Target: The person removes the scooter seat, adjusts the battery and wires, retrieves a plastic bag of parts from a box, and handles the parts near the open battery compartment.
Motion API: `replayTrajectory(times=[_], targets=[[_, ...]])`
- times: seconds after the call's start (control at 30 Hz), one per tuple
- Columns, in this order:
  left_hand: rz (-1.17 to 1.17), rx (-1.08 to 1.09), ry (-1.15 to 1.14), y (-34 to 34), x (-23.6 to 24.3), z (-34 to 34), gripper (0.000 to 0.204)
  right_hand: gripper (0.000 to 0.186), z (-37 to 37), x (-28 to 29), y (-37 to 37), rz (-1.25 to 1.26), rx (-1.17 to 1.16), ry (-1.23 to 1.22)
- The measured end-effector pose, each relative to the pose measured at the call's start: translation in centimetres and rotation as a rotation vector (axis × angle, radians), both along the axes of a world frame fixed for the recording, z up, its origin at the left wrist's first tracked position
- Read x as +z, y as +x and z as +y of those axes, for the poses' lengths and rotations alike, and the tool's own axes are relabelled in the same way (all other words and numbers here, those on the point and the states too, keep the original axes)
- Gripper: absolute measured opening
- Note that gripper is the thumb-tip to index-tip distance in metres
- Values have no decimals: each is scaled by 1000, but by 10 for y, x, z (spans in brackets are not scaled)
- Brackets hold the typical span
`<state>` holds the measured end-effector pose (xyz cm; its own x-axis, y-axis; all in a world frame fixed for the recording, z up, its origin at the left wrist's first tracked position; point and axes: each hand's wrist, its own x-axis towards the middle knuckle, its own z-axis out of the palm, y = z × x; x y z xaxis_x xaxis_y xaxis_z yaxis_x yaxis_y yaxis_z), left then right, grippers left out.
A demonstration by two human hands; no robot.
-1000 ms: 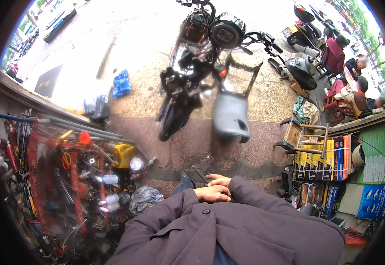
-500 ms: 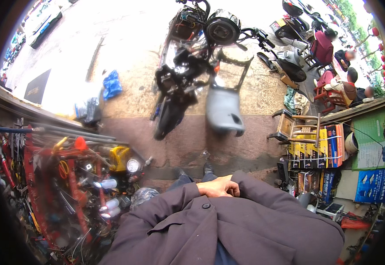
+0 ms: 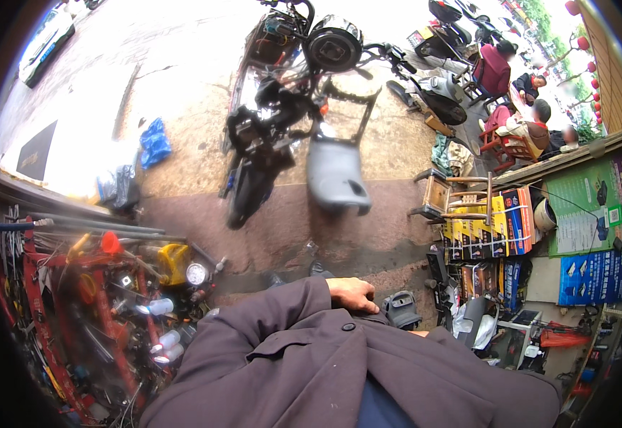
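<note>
My left hand [image 3: 353, 293] reaches across in front of my dark jacket [image 3: 296, 349], its fingers bent downward and pressed together. What they hold, if anything, is hidden. Just right of those fingertips is a dark grey rounded object [image 3: 401, 310] with a lighter strap-like band; its kind is unclear. Only a sliver of my right hand [image 3: 418, 333] shows at the jacket's edge, and its fingers are out of sight. Ahead on the floor lies a grey plastic scooter panel [image 3: 338, 171]. Beside it stands a partly stripped scooter [image 3: 257, 139] with a round headlamp unit [image 3: 333, 46].
A red rack [image 3: 36, 292] crowded with tools, bottles and a yellow container [image 3: 172, 264] lines the left side. At the right are a small wooden chair [image 3: 450, 196], stacked cartons [image 3: 485, 225] and a green board [image 3: 585, 203]. Several people sit farther off at the upper right.
My view has turned to the right, so the scene sits farther left. My left hand has moved slightly right relative to the jacket, and the dark grey object has come into view beside it.
</note>
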<state>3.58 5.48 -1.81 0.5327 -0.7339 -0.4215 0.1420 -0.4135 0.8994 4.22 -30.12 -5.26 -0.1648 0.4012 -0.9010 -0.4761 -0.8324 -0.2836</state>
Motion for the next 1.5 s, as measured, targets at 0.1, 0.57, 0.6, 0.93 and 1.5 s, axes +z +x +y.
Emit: replayTrajectory(times=[0.1,0.57,0.6,0.93,1.5], targets=[[16,-35,44,5,-5,-4,65,59,-8,10,-5,-3,-61,17],[59,186,-152,23,-3,4,54,48,14,-74,36,-346,5,139],[71,213,-141,24,-2,6,53,52,5,-71,43,-300,6,145],[167,697,-166,30,-3,24,44,51,-17,-169,70,-808,165,-4],[-91,1209,-406,68,37,2,41,18,239,76,164,-893,262,1146]])
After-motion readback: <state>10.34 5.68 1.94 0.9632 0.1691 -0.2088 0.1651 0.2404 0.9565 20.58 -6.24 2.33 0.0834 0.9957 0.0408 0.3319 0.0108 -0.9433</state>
